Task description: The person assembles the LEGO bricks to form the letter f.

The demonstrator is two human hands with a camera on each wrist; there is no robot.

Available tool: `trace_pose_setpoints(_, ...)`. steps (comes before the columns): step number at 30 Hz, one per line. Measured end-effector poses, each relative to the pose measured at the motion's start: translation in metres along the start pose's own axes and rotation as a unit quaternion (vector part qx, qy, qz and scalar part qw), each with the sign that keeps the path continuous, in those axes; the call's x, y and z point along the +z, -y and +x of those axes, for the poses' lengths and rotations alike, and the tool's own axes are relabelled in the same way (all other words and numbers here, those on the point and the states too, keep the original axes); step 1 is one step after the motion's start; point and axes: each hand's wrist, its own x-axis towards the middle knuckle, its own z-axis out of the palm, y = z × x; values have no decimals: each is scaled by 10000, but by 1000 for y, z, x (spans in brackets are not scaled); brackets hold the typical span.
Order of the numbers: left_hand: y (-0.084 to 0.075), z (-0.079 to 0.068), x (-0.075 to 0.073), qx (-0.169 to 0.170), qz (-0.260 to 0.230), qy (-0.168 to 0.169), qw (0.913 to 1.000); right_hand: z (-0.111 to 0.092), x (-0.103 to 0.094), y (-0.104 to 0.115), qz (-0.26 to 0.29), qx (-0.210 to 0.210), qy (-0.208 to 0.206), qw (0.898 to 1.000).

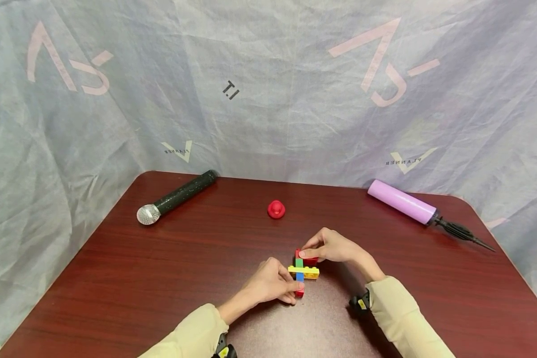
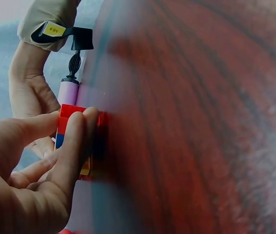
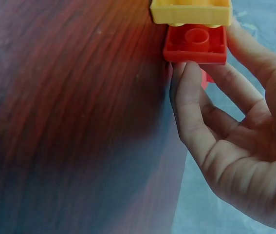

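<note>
A small build of toy building bricks spans the gap between both hands in the head view. Its row runs from a red brick (image 1: 312,261) at the far end through a green brick (image 1: 299,262) and a blue brick (image 1: 300,277) to a near red brick (image 1: 299,293). Crosswise over the middle lies a long yellow brick (image 1: 312,273). My left hand (image 1: 268,283) pinches the near red end between thumb and fingers, also seen in the left wrist view. With thumb and fingertips, my right hand (image 1: 334,246) grips the far red brick, whose hollow underside faces the right wrist view.
A black microphone (image 1: 183,194) with a silver head lies at the back left. Behind the hands sits a small rounded red object (image 1: 276,209). At the back right is a purple hand pump (image 1: 402,202) with a black nozzle. A printed cloth (image 1: 268,124) hangs behind the table.
</note>
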Motion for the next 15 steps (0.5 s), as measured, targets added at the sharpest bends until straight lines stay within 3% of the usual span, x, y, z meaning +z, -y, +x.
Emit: trace_pose_setpoints(15, -2, 2, -4, -197, 161, 197, 9995, -1, 4, 0, -483, 108, -169, 9986)
